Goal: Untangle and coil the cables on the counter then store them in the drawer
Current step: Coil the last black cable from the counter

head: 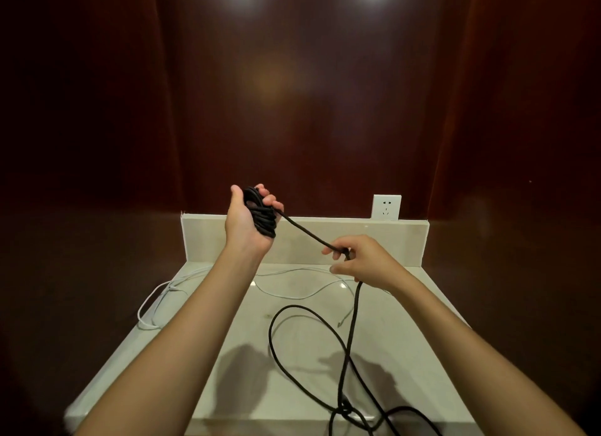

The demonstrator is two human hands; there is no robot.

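Black cable [349, 335] through right hand [361, 261], coil in left hand [247, 221]

Black cable [344, 364] loops clutter the table [227, 387] from 4 to 6 o'clock. White cable [156, 295] crosses 9 to 12. The near-left stretch lies bare.

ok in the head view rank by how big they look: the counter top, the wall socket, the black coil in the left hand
1. Pale stone counter top, by far the largest.
2. Bundle of coiled black cable in the left hand's grip.
3. White square wall socket, slightly smaller; it sits farther from the camera, so this last pair is unsure.
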